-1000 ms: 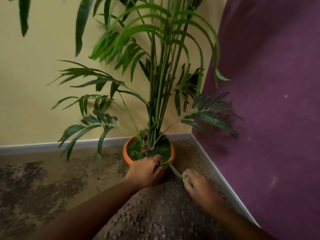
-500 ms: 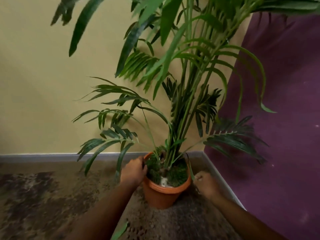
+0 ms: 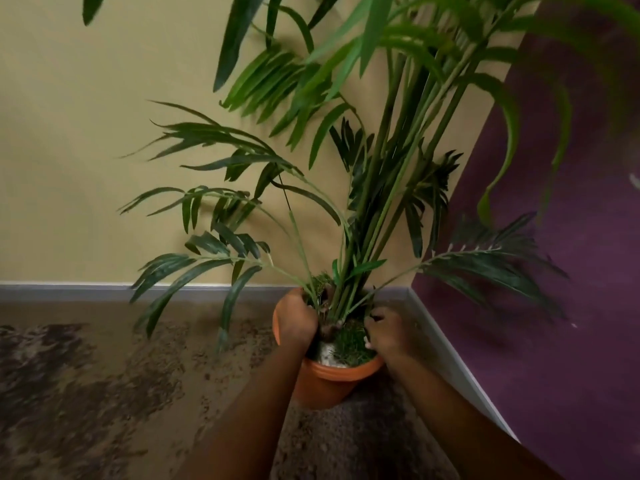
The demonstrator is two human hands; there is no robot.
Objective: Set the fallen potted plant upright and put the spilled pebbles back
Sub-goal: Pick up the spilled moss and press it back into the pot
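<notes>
A tall palm-like plant (image 3: 377, 202) stands in an orange pot (image 3: 325, 384) on the carpet in the room's corner, its stems leaning a little to the right. Green moss (image 3: 349, 344) and a white patch (image 3: 327, 355) show inside the rim. My left hand (image 3: 296, 318) grips the pot's left rim, fingers curled over the edge. My right hand (image 3: 384, 332) holds the right rim, fingertips in the moss. Pebbles are too small to make out on the carpet.
A yellow wall with a grey skirting board (image 3: 104, 292) runs behind the pot. A purple wall (image 3: 554, 306) closes the right side. Brown patterned carpet (image 3: 104, 393) spreads to the left and front. Long fronds hang over the left floor area.
The pot has come nearer to me and sits lower in view. My left hand moved from the front rim to the left rim; my right hand went from the floor onto the right rim.
</notes>
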